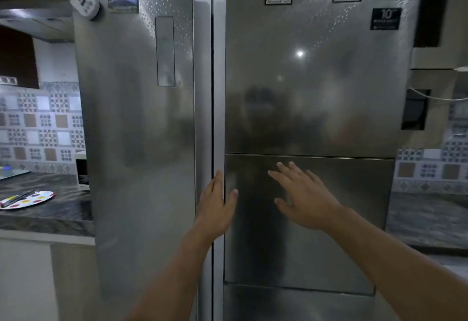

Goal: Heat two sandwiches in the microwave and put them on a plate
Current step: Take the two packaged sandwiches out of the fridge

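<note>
both hands up at the fridge [304, 80]. left hand [215, 209] has its fingers [218, 181] tucked into the seam at the right door's [311, 219] edge, thumb on the steel face, gripping nothing solid that i can see. right hand [304, 199] is spread wide, flat by the door panel, empty. no sandwiches in sight, maybe inside. plate [27, 199] waits on the left bench [50, 217], something dark lying across it. risk now: fingers slip off that smooth edge, or the flat right hand holds the door shut against the pull.
</note>
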